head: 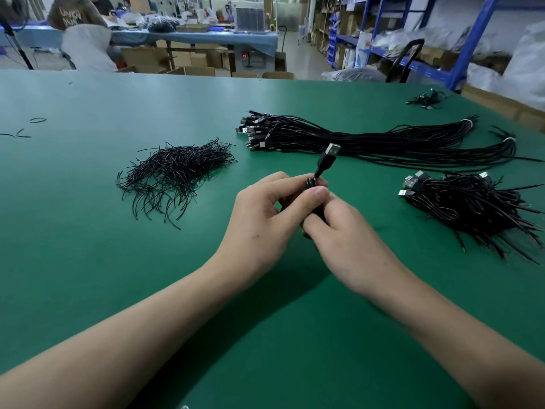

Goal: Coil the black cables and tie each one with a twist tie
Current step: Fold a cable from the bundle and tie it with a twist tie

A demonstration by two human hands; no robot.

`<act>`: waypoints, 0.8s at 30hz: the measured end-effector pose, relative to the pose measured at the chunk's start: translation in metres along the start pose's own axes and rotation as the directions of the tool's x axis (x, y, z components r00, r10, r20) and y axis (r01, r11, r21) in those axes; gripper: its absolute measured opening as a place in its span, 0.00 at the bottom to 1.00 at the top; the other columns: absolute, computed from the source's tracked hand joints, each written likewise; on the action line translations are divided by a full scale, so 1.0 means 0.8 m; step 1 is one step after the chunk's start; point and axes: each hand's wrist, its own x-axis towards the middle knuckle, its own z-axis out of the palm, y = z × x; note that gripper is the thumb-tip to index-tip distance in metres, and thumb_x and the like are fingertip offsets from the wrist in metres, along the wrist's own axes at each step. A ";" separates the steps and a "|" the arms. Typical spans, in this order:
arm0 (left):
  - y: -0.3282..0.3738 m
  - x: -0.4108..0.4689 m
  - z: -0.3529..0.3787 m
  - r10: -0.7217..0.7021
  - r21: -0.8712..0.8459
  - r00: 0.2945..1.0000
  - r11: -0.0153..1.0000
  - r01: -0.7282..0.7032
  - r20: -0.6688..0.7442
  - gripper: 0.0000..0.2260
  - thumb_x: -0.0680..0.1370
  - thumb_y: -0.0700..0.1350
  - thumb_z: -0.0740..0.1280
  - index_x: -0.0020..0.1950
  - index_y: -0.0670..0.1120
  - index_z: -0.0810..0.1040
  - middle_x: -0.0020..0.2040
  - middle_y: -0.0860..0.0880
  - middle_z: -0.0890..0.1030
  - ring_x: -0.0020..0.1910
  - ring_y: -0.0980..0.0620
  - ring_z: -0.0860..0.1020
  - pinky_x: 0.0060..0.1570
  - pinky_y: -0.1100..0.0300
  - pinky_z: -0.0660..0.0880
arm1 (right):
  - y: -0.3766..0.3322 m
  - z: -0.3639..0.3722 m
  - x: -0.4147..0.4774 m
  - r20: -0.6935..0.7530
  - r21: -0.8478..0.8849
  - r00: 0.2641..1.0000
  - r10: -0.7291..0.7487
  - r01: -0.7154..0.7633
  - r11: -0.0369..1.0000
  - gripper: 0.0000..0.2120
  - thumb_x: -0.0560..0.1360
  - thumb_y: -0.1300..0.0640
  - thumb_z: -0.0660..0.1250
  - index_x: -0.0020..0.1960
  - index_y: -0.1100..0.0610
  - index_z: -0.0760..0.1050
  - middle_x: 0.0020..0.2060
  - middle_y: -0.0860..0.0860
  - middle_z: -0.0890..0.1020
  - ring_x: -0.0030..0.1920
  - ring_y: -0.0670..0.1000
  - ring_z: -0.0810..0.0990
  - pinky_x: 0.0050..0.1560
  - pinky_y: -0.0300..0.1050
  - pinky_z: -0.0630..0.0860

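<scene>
Right now you hold one coiled cable [311,183] above the middle of the green table [88,261], with both hands closed on it. Your left hand [265,211] pinches the top of the loops between thumb and fingertips, probably so the turns cannot spring apart. Your right hand [345,243] curls round the lower part of the coil. It is blurred, and I cannot tell whether a twist tie sits under those fingers. The USB plug [331,152] sticks up and away from you, free of the loops, which keeps the stiff end out of the wrap. Your supplies seem laid out for reach: the heap of twist ties [174,175] to the left, the long bundle of uncoiled cables [383,140] farther off, and what look like finished coils [472,208] to the right, apart from the unworked ones so the two do not mix.
</scene>
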 end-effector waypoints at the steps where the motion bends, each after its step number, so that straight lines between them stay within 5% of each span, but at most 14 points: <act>1: -0.002 0.001 -0.001 -0.013 -0.018 1.000 1.000 0.013 0.007 0.05 0.79 0.50 0.70 0.51 0.55 0.86 0.41 0.51 0.80 0.40 0.54 0.78 0.40 0.61 0.73 | 0.001 0.001 0.002 0.043 0.105 0.999 0.024 -0.028 0.994 0.08 0.76 0.49 0.56 0.46 0.42 0.74 0.32 0.38 0.78 0.32 0.42 0.74 0.34 0.43 0.69; 3: -0.003 0.004 -0.002 -0.060 -0.090 0.998 0.994 0.061 0.014 0.05 0.79 0.50 0.70 0.50 0.54 0.86 0.42 0.49 0.82 0.43 0.49 0.81 0.46 0.49 0.77 | 0.003 -0.001 0.006 0.157 0.359 0.983 0.098 -0.149 0.921 0.06 0.74 0.50 0.57 0.44 0.44 0.72 0.29 0.40 0.73 0.28 0.42 0.67 0.32 0.38 0.63; 6: -0.004 0.007 -0.006 -0.135 -0.223 0.991 0.966 0.132 0.003 0.06 0.78 0.48 0.69 0.49 0.50 0.85 0.37 0.56 0.80 0.37 0.57 0.76 0.44 0.61 0.74 | 0.011 -0.007 0.008 0.299 0.590 0.948 0.111 -0.275 0.759 0.10 0.84 0.51 0.58 0.49 0.56 0.73 0.31 0.48 0.72 0.29 0.47 0.64 0.28 0.39 0.65; 12: -0.001 0.009 -0.009 -0.121 -0.269 0.992 0.955 0.124 0.026 0.06 0.80 0.44 0.69 0.48 0.45 0.85 0.34 0.50 0.73 0.32 0.54 0.71 0.38 0.65 0.70 | 0.013 -0.007 0.006 0.326 0.607 0.940 0.096 -0.286 0.742 0.19 0.83 0.42 0.56 0.42 0.50 0.79 0.30 0.46 0.68 0.27 0.45 0.60 0.25 0.36 0.60; 15: 0.001 0.009 -0.011 -0.130 -0.286 0.990 0.948 0.138 0.046 0.08 0.81 0.46 0.68 0.48 0.44 0.84 0.31 0.54 0.73 0.33 0.56 0.70 0.39 0.69 0.70 | 0.011 -0.011 0.006 0.417 0.698 0.904 0.098 -0.388 0.602 0.23 0.79 0.37 0.56 0.43 0.50 0.82 0.31 0.46 0.66 0.28 0.45 0.59 0.25 0.37 0.60; 19: 0.002 0.007 -0.011 -0.161 -0.318 0.980 0.929 0.192 0.120 0.09 0.76 0.54 0.68 0.48 0.52 0.85 0.32 0.55 0.77 0.37 0.58 0.76 0.46 0.69 0.72 | 0.013 -0.017 0.003 0.510 0.753 0.856 0.086 -0.493 0.437 0.17 0.83 0.44 0.58 0.45 0.56 0.75 0.32 0.47 0.65 0.28 0.45 0.61 0.25 0.37 0.62; 24: -0.001 0.010 -0.017 -0.156 -0.272 0.976 0.943 0.193 0.154 0.11 0.76 0.54 0.68 0.52 0.52 0.85 0.34 0.59 0.80 0.38 0.65 0.76 0.44 0.76 0.70 | 0.013 -0.017 0.002 0.455 0.751 0.886 0.094 -0.438 0.495 0.16 0.84 0.45 0.56 0.43 0.54 0.69 0.31 0.46 0.62 0.27 0.44 0.58 0.24 0.36 0.60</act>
